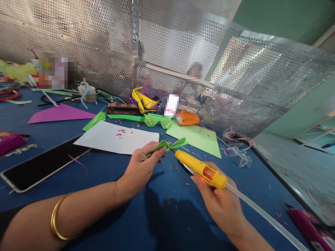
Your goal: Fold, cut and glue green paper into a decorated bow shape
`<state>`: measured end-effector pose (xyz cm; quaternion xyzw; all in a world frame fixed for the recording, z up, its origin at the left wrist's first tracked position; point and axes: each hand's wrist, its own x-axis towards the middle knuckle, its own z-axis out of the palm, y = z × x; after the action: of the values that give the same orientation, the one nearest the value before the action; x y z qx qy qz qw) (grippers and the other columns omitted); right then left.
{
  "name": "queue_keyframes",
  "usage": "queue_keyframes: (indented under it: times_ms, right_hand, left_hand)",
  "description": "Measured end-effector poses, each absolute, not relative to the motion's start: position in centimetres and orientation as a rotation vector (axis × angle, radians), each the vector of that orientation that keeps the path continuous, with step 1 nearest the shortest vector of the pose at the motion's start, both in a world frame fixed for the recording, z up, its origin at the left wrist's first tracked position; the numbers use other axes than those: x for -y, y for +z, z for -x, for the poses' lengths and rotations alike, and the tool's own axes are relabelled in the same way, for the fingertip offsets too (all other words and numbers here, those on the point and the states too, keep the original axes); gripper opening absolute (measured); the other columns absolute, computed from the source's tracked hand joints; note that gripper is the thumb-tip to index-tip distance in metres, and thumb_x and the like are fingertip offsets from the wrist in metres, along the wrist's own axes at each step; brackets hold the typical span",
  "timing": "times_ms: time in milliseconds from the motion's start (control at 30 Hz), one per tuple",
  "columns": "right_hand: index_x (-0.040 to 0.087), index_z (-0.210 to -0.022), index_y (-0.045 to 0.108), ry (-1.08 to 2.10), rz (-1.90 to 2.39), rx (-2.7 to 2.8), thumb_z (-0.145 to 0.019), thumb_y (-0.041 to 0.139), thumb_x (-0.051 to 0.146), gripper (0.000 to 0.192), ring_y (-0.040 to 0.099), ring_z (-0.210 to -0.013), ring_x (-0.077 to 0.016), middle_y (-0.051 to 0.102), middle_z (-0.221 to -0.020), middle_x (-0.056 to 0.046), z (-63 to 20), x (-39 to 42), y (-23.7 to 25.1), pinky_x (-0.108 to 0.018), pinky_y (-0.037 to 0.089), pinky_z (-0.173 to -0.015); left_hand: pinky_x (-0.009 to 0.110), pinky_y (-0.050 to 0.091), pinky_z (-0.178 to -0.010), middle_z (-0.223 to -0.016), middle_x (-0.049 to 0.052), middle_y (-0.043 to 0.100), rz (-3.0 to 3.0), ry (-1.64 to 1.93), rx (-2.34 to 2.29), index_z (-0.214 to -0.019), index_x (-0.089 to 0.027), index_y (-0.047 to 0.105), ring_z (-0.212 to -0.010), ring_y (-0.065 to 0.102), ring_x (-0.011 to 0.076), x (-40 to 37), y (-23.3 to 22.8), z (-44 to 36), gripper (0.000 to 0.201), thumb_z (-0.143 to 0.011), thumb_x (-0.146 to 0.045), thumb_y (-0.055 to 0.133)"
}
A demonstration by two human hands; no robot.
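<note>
Pinched between the thumb and fingers of my left hand (146,158) is a folded piece of green paper (179,143), shaped a bit like a bow. My right hand (222,202) grips a yellow hot glue gun (196,163), its nozzle at the near underside of the green paper; whether they touch I cannot tell. A long clear glue stick (261,211) runs out of the gun's back end, and a small red light glows on its side. Just beyond my hands lie a white sheet (117,138) scattered with tiny pink bits and green paper glasses (158,120) with light dots.
A black tablet-like slab (47,162) lies at the left, near a purple paper piece (61,113). Behind are a light green sheet (196,136), an orange pouch (187,118) and yellow paper strips (142,99). A perforated metal screen (172,45) borders the table's back.
</note>
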<state>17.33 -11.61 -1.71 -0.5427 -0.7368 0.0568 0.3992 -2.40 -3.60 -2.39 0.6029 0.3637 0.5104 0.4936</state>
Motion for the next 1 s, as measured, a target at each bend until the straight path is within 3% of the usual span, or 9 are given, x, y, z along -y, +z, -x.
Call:
queue_keyframes:
  times_ms: [767, 1000]
  right_hand:
    - [0.021, -0.106, 0.062, 0.128, 1.404, 1.852, -0.093, 0.055, 0.031, 0.018, 0.068, -0.082, -0.0211, 0.070, -0.096, -0.007, -17.56, 11.61, -2.03, -0.031, 0.055, -0.068]
    - [0.021, -0.105, 0.062, 0.129, 1.380, 1.868, -0.093, 0.056, 0.029, 0.016, 0.064, -0.070, -0.0170, 0.068, -0.088, -0.004, -17.57, 11.71, -2.01, -0.030, 0.052, -0.063]
  left_hand:
    - [0.028, 0.042, -0.069, -0.075, 0.000, 0.060, -1.438, 1.246, -0.908, -0.093, -0.022, 0.077, -0.072, 0.052, 0.0150, 3.66, -2.35, 2.29, 0.021, -0.088, -0.033, 0.060]
    - [0.027, 0.043, -0.070, -0.076, 0.000, 0.060, -1.442, 1.237, -0.897, -0.092, -0.022, 0.076, -0.073, 0.052, 0.0143, 3.65, -2.46, 2.29, 0.020, -0.090, -0.034, 0.059]
